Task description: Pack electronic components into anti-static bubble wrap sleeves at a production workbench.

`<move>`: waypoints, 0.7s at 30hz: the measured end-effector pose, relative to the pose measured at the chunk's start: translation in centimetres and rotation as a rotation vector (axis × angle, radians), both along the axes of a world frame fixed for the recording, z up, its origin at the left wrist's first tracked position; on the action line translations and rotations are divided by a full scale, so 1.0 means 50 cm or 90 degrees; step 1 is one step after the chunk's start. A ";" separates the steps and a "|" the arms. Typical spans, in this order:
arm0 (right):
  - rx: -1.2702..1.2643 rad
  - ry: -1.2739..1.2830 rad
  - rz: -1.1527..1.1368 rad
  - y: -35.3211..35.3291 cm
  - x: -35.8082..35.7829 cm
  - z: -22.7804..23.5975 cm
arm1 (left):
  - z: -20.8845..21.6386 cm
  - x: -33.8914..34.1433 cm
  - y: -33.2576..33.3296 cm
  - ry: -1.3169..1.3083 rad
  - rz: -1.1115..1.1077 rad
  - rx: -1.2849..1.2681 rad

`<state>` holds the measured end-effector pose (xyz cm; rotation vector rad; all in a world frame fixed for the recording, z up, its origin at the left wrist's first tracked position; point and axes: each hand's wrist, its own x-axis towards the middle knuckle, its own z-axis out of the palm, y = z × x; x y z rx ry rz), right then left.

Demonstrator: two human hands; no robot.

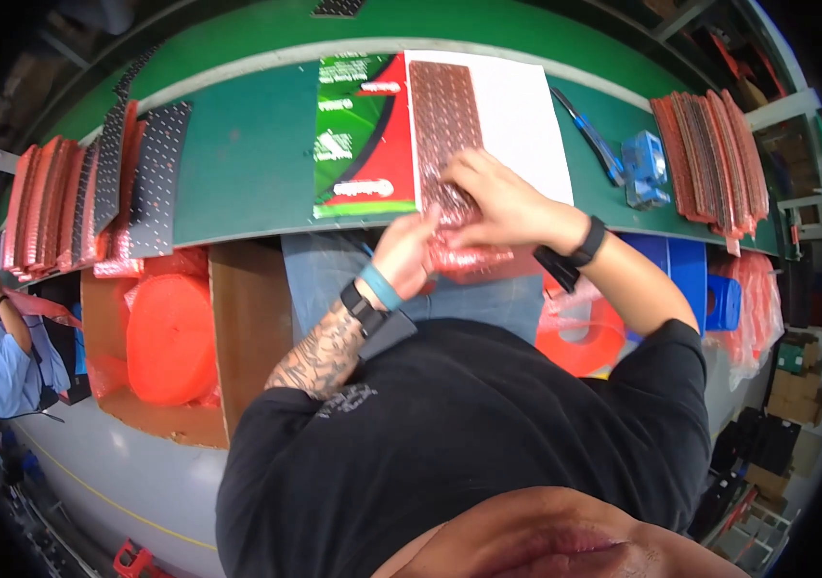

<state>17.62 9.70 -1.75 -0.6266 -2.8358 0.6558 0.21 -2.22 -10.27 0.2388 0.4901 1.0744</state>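
Head view: bubble-wrapped panel (445,114) lies partly beneath right fingers (469,166).

The red bubble wrap (444,120) is glossy, bumpy plastic; the green counter (237,144) looks smooth and matt, the left carton (250,332) dull cardboard, the black T-shirt (469,414) matt cloth, the jeans (310,279) denim.

The bare left hand (405,254), its forearm (322,353) tattooed, curled near the bare right hand (505,204), whose fingers (469,166) bent inward
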 end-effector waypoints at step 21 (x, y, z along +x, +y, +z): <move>-0.030 -0.073 -0.658 0.872 -0.441 -0.130 | -0.029 -0.137 -0.068 0.265 -0.019 -0.025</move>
